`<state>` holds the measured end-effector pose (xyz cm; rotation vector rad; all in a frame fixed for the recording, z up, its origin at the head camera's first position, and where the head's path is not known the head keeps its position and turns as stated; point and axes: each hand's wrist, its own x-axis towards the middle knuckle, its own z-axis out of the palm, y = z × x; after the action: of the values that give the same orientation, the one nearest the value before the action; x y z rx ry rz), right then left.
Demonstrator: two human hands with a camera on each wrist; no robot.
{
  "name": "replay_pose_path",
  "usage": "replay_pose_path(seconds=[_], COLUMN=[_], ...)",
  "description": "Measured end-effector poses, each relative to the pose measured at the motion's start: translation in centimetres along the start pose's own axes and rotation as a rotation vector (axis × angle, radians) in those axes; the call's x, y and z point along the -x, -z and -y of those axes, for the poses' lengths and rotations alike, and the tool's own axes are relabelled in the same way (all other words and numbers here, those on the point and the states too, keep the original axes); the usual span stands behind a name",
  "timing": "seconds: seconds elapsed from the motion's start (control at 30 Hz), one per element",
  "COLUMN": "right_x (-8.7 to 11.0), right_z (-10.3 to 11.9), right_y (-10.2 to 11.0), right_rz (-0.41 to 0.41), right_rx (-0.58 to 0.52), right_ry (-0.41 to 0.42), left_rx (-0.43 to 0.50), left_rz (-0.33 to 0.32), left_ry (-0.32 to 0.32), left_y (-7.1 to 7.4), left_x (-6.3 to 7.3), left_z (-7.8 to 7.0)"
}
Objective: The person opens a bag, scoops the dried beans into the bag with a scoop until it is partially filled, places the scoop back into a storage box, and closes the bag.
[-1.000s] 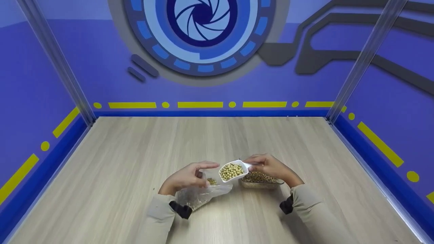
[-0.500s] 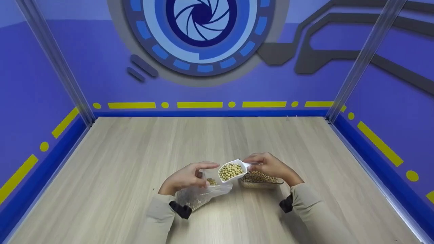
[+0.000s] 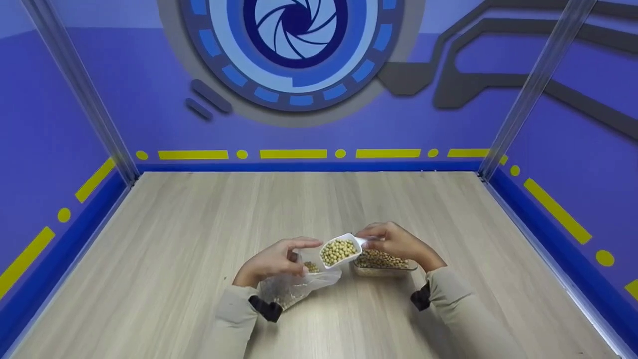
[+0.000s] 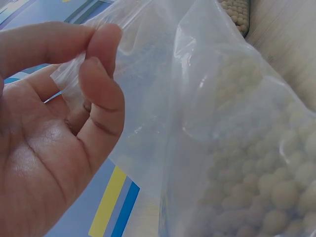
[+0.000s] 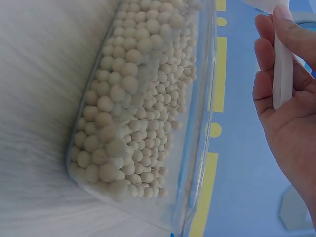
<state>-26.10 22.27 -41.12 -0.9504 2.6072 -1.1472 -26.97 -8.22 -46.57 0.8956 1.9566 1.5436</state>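
Note:
My left hand point(image 3: 269, 262) pinches the rim of a clear plastic bag point(image 3: 319, 282) between thumb and finger, as the left wrist view shows at close range. Round beige soybeans point(image 4: 281, 192) fill the bag's lower part. With fingers curled round its handle, my right hand point(image 3: 401, 246) holds a white scoop point(image 5: 283, 69). A heap of soybeans point(image 3: 339, 253) lies in the scoop, which hangs beside and slightly above the bag's mouth. Under the right hand stands a clear glass container point(image 3: 383, 273) with many more soybeans point(image 5: 148, 108).
The pale wooden tabletop point(image 3: 224, 209) carries the bag and the container. Blue printed panels point(image 3: 299, 137) with yellow marks close off the back and both sides. Clear corner posts point(image 3: 538, 85) rise at the back. Black wrist straps point(image 3: 421, 297) sit at both cuffs.
The right hand and the full scoop have drifted very slightly up and to the left. My left hand and the bag hold still.

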Motion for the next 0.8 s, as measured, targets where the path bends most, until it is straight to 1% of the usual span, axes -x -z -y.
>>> replay_pose_path(seconds=[0.1, 0.3, 0.4, 0.53, 0.8], right_x=[-0.2, -0.7, -0.8, -0.8, -0.9], right_z=[-0.3, -2.7, -3.4, -3.4, -3.1], right_y=[-0.1, -0.5, -0.5, -0.3, -0.2], right_rz=[-0.005, -0.016, -0.01, -0.001, 0.013], right_rx=[0.022, 0.056, 0.054, 0.05, 0.068], right_ry=[0.014, 0.034, 0.05, 0.062, 0.06], left_rx=[-0.003, 0.001, -0.005, -0.011, -0.003], left_rz=[0.003, 0.01, 0.012, 0.012, 0.014], left_ry=[-0.007, -0.03, -0.033, -0.036, -0.037], left_y=[0.0, 0.0, 0.0, 0.0, 0.0], left_x=[0.0, 0.1, 0.1, 0.0, 0.0], left_z=[0.0, 0.0, 0.0, 0.0, 0.0])
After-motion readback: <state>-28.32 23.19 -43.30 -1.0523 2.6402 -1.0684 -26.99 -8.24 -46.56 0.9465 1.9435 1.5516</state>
